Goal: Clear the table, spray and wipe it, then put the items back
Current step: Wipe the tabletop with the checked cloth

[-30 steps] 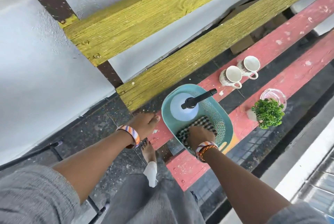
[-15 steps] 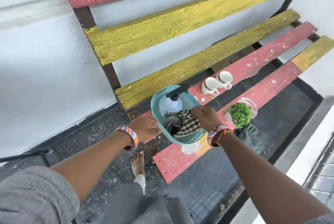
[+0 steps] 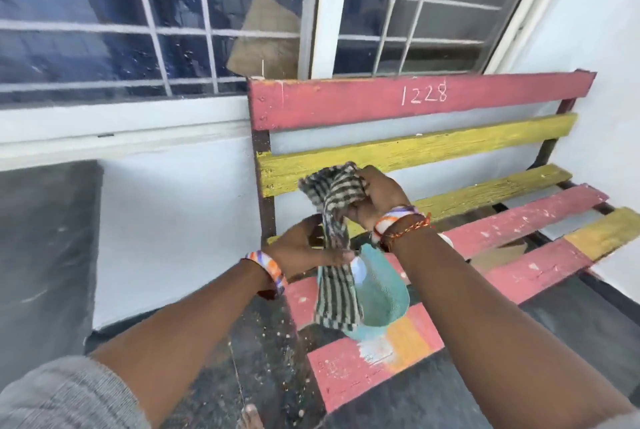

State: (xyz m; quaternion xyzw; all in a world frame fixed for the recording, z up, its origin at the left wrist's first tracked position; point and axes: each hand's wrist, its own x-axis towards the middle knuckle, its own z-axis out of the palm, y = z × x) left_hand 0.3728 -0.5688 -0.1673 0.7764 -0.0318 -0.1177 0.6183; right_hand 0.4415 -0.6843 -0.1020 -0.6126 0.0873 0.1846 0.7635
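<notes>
Since the earlier frame the checked cloth [image 3: 334, 217] has come up out of the teal basket [image 3: 381, 293] and now hangs in the air between both hands; the view has also tipped upward, so the window and the bench back fill the top half, and the cups and the small plant are out of sight.

Right hand [image 3: 375, 198]: fingers curled round the bunched upper end of the cloth, clamped on it, held above the basket.

Left hand [image 3: 301, 248]: lower and to the left, fingers pinched on the cloth's middle section; the fingertips are partly hidden by the fabric, so the exact pinch cannot be made out.

Cloth: free tail drapes down over the near-left rim of the basket, touching it or just in front of it (cannot tell which). Basket sits on the red slats of the tabletop [image 3: 512, 231], near its left end. A pale shape shows inside the basket behind the cloth, probably the spray bottle.

Handling judgement: the cloth is light, soft and limp, with no stiffness of its own; it folds wherever unsupported and will not slip from a loose grip. Best held by a bunched end or by two corners to spread it flat for wiping. Risk: the tail snagging the basket rim and tipping it (the basket looks light too)
</notes>
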